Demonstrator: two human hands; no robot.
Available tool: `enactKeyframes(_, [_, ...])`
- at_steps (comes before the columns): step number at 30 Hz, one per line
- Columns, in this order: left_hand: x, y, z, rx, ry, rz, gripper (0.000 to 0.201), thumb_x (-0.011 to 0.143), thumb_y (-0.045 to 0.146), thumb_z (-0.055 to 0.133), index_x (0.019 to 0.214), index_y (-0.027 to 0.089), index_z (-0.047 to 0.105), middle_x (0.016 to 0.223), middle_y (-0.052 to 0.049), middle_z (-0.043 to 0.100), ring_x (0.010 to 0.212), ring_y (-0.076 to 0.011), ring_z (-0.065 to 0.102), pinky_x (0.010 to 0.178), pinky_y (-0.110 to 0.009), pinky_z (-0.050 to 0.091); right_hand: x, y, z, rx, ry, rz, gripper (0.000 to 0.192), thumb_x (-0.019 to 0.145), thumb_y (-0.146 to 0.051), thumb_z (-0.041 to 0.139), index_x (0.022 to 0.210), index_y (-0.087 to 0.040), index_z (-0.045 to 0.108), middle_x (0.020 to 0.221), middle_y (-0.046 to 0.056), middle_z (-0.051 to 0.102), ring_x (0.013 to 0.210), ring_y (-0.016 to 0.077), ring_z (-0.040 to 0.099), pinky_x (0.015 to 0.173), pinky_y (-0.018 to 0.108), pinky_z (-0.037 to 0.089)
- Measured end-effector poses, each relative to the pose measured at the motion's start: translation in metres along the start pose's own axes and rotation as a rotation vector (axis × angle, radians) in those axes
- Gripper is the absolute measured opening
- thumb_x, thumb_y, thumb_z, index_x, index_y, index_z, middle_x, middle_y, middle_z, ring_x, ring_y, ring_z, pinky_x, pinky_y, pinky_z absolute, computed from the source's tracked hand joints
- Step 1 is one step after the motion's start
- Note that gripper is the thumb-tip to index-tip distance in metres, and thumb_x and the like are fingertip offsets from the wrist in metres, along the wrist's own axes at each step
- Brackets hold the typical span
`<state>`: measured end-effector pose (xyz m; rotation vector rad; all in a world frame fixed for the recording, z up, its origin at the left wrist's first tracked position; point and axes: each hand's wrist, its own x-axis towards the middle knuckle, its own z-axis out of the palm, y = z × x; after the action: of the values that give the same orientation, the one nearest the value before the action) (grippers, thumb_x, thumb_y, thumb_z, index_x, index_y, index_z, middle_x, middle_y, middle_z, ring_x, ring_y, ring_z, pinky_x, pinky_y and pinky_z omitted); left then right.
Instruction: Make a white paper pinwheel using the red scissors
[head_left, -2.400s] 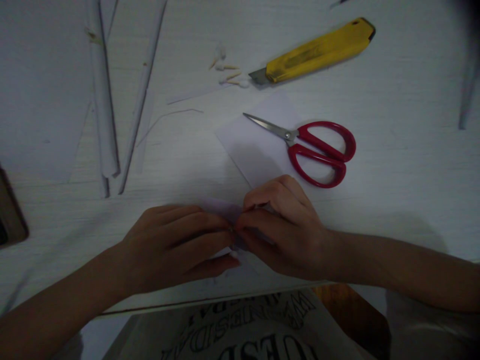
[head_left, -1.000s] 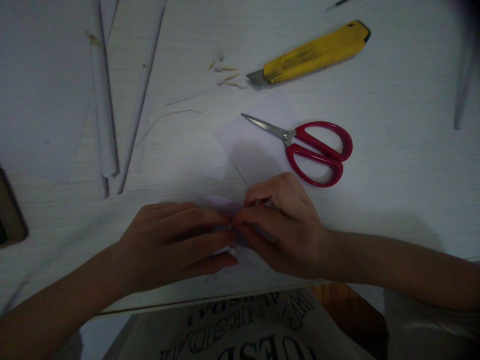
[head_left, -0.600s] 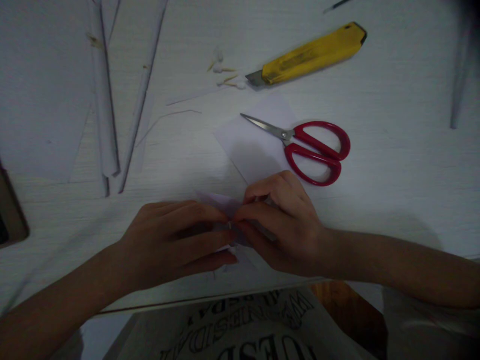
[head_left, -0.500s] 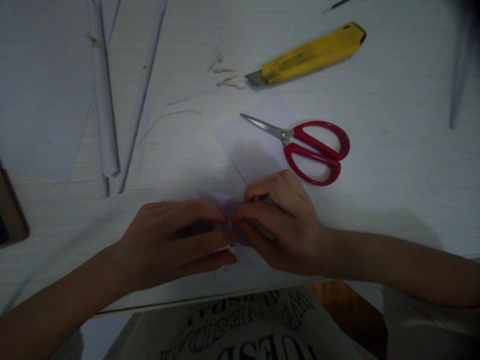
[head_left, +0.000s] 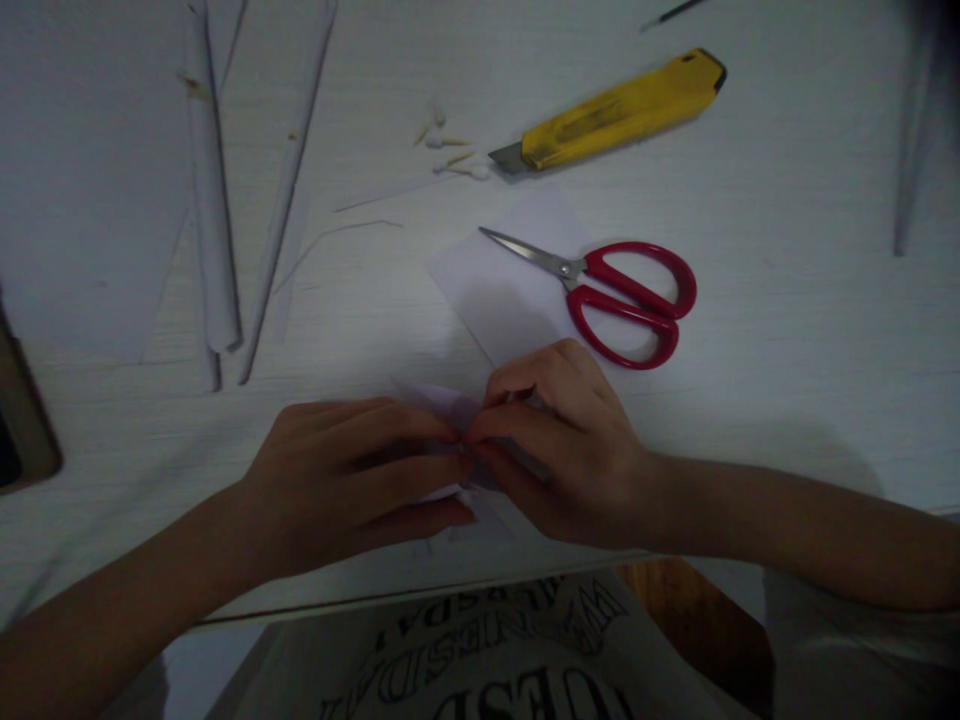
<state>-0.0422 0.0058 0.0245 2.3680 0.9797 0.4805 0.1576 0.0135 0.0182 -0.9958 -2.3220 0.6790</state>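
Down low in the middle, we pinched a small piece of paper (head_left: 450,405) between both hands.

Our left hand (head_left: 337,480) and right hand (head_left: 559,440) met at the fingertips and gripped it, just above the table (head_left: 787,350). It looked thin, light and floppy, easy to tear, so we think it is best held by its edges. Above it lay red scissors (head_left: 615,295) with shiny blades on a flat white sheet (head_left: 495,300), a yellow knife (head_left: 615,105), and long paper rolls (head_left: 214,200) at upper left.
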Motion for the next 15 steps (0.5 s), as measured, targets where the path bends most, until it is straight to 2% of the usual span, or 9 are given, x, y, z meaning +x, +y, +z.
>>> enactKeyframes(3, [0.0004,-0.0034,0.0024,0.014,0.067,0.107,0.012,0.075,0.028,0.058,0.085,0.021,0.061,0.085,0.001,0.064,0.076,-0.0105,0.058,0.066,-0.023,0.046,0.0,0.0003,0.0002,0.0,-0.005,-0.003,0.014,0.078,-0.018,0.048,0.078,-0.013,0.061,0.082,0.007,0.054,0.076,0.0178,0.045,0.066,0.034,0.036])
enactKeyframes(7, [0.0027,-0.0085,0.0039,0.071,0.098,0.214,0.016,0.076,0.034,0.054,0.082,0.02,0.06,0.08,0.003,0.065,0.071,-0.0078,0.057,0.061,-0.019,0.046,-0.0003,0.0006,0.0012,-0.001,-0.005,-0.011,0.013,0.077,-0.018,0.049,0.078,-0.013,0.062,0.082,0.006,0.054,0.076,0.0182,0.046,0.066,0.034,0.036])
enactKeyframes(15, [0.005,-0.0066,0.002,0.12,0.1,0.232,0.016,0.078,0.036,0.052,0.08,0.021,0.058,0.078,0.004,0.066,0.069,-0.0078,0.059,0.06,-0.02,0.047,-0.0001,0.0002,0.0011,-0.014,-0.002,-0.014,0.012,0.077,-0.018,0.05,0.077,-0.014,0.062,0.081,0.006,0.054,0.075,0.018,0.046,0.065,0.034,0.036])
